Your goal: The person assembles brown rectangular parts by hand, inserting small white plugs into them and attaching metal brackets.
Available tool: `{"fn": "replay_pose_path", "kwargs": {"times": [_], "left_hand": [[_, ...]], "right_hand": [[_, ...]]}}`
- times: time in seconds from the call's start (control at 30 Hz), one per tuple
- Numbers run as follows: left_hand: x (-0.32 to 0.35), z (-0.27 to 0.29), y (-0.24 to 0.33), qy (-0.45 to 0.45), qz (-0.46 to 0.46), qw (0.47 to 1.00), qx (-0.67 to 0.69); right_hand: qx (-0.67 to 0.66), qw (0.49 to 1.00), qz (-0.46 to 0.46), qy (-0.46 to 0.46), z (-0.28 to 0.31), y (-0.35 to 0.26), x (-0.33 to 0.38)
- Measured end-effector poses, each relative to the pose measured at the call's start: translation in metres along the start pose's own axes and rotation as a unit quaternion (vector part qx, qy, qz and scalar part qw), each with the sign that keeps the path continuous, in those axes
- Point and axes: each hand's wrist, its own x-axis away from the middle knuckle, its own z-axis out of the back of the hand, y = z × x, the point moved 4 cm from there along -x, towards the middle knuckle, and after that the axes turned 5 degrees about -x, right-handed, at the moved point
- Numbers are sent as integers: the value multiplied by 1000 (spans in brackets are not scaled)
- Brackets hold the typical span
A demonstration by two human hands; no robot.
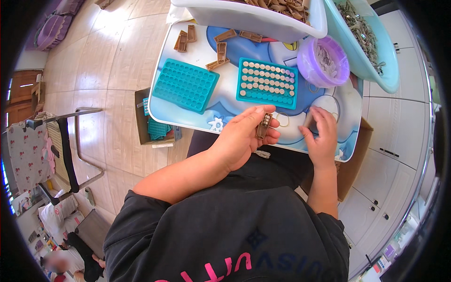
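Note:
My left hand [246,134] is turned palm up, its fingers curled around a small brown plastic case [263,127]. Several round silvery pieces show inside the case. At the table's near right edge, my right hand [323,136] rests with thumb and fingers apart; a brownish patch between them is too shadowed to make out. Just beyond my hands lies a teal tray [266,100] with rows of round silvery discs, its nearest row mostly unfilled. To its left is a second teal tray [185,85] with bare round pockets.
Several loose brown cases [221,52] lie at the far left of the table [230,101]. A purple bowl [305,61] holds small whitish pieces. Behind stand a white tub [263,26] of brown parts and a pale teal tub [387,70] of metal parts. A box [143,127] sits below left.

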Motion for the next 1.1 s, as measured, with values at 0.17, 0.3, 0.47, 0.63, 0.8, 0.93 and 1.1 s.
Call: {"fn": "replay_pose_path", "kwargs": {"times": [0.17,0.3,0.47,0.63,0.8,0.93,1.1], "left_hand": [[0,-2,-1,-3,7,1000,-17],[-1,-4,-4,-14,4,1000,-10],[2,-10,-2,-28,9,999,-32],[1,-10,-5,-34,-1,999,-40],[0,-12,-5,-37,-1,998,-47],[0,-10,-6,-44,-18,997,-56],[1,-11,-8,-27,-13,998,-48]], "right_hand": [[-138,989,15,41,4,-47,-3],[-180,978,107,11,-9,-77,-12],[-186,976,113,5,-17,-80,-12],[-182,977,110,1,-20,-79,-11],[-157,978,134,10,-19,-80,-12],[-141,979,142,21,-21,-80,-10],[-134,981,135,27,-23,-78,-9]]}}
